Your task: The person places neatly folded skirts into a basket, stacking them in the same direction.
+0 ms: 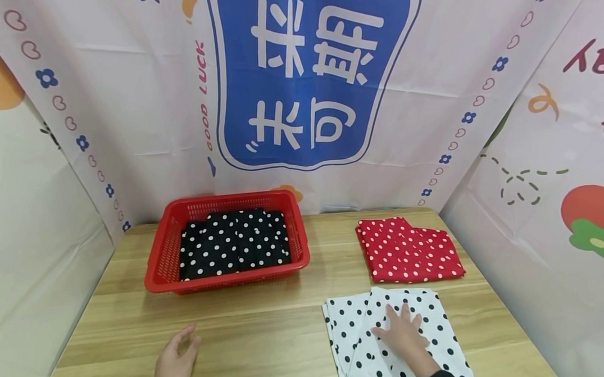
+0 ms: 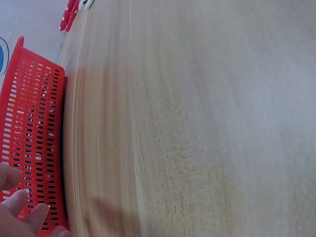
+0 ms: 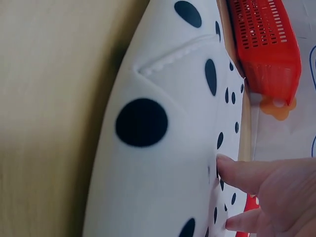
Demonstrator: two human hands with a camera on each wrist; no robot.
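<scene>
My right hand (image 1: 403,336) lies with spread fingers on a folded white cloth with black dots (image 1: 349,321), at the near right of the table. In the right wrist view its fingertips touch the top of that cloth. My left hand (image 1: 177,360) is over the table at the near left, fingers loosely bent and holding nothing. Beyond it stands a red plastic basket (image 1: 225,282). Inside the basket lies folded black cloth with white dots (image 1: 236,242). A folded red cloth with white dots (image 1: 408,251) rests at the far right, just behind the white one.
The wooden table (image 1: 253,337) ends at the back against a hanging white printed sheet (image 1: 141,105) with a blue panel. Similar sheets (image 1: 527,246) stand along both sides. The basket sits near the table's back left edge.
</scene>
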